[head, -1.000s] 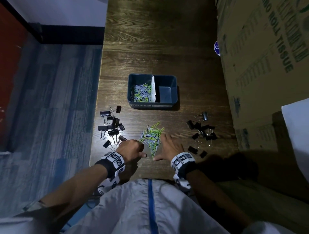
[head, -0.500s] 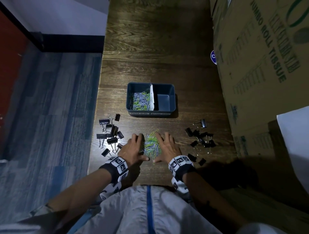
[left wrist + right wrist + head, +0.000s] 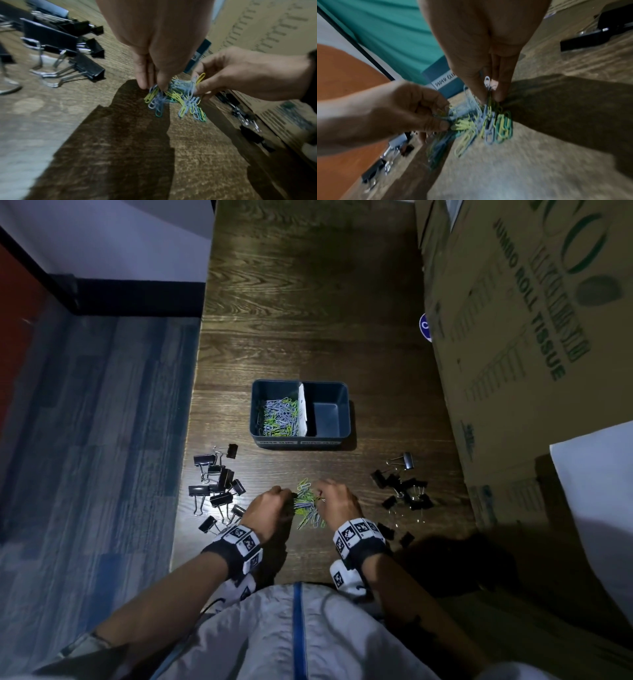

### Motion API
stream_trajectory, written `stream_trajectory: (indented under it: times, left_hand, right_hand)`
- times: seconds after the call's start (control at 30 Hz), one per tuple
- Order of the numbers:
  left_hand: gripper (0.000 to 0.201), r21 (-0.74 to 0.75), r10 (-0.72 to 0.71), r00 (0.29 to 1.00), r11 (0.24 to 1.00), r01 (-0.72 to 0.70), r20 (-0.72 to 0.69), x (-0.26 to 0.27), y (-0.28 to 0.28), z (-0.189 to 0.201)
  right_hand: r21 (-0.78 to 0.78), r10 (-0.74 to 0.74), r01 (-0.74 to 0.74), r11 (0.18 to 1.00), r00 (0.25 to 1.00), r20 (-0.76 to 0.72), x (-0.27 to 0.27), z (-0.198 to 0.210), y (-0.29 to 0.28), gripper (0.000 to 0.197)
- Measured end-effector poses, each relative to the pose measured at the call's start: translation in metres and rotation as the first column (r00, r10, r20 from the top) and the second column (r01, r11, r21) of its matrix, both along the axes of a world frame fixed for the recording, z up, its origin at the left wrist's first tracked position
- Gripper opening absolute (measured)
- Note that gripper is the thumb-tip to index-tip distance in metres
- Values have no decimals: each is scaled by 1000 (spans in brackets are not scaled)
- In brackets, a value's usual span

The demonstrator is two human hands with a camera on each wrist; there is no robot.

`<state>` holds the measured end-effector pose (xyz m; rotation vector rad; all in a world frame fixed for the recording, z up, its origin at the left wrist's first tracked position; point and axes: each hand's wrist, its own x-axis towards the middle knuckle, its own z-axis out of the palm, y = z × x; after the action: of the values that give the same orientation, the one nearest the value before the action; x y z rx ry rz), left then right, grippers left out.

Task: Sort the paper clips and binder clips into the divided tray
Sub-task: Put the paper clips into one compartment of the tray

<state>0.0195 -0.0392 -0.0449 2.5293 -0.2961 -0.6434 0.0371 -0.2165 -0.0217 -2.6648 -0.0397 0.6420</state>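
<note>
A bunch of coloured paper clips (image 3: 307, 501) (image 3: 178, 94) (image 3: 488, 121) is gathered between my two hands on the wooden table. My left hand (image 3: 270, 503) (image 3: 152, 82) (image 3: 436, 119) pinches its left side, and my right hand (image 3: 334, 498) (image 3: 489, 94) (image 3: 199, 86) pinches its right side; several clips dangle below the fingers. The dark blue divided tray (image 3: 344, 405) stands beyond them, with paper clips (image 3: 277, 421) in its left compartment and nothing in the right one. Black binder clips lie in a left pile (image 3: 219, 487) (image 3: 72, 51) and a right pile (image 3: 404, 487).
A large cardboard box (image 3: 513, 337) rises along the table's right side. The table's left edge (image 3: 186, 474) drops to blue carpet. Two stray binder clips (image 3: 397, 535) lie by my right wrist.
Both hands have closed in from the sides, squeezing the spread paper clips into a tight bunch, and their fingers have curled to pinch it.
</note>
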Motion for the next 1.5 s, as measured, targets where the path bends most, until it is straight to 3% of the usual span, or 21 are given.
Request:
stream_trajectory:
  times: [0.1,0.27,0.5,0.63,0.73,0.93,1.03,1.17,1.3,1.4,1.5]
  left_hand:
    - [33,-14,41,999,999,-41,30,3,7,4]
    - [25,-90,135,983,988,-125,121,10,14,10]
    - [9,-309,210,929,945,-112,305,50,17,65]
    - [9,-374,338,871,906,-199,356,90,15,89]
    - [19,-398,371,866,889,-227,336,112,14,95]
    - [25,-311,426,840,892,-329,335,89,25,75]
    - [26,-261,398,889,904,-338,228,63,25,59]
    - [29,-168,251,967,956,-242,38,37,25,38]
    - [36,-28,108,990,993,-111,-95,24,25,19]
    - [70,49,37,973,998,-26,-227,16,25,12]
    - [73,76,-10,973,997,28,-229,11,25,7]
  right_hand:
    - [-3,-37,37,999,997,-73,6,6,-3,24]
    - [-3,-158,160,987,976,-148,12,12,-8,27]
    - [50,-160,169,984,976,-148,23,26,-8,18]
    - [150,-110,119,982,992,-65,33,52,0,14]
    - [247,-91,74,966,994,59,45,71,10,15]
    - [315,-82,0,949,966,247,98,113,40,10]
    - [280,-68,-19,960,953,297,125,114,56,14]
    - [293,-105,-2,956,931,349,128,99,52,45]
    - [335,-74,-60,940,926,371,89,59,26,31]
    - [208,29,-60,976,989,148,50,20,3,38]
    - [16,-10,11,1000,993,-115,21,-9,-23,72]
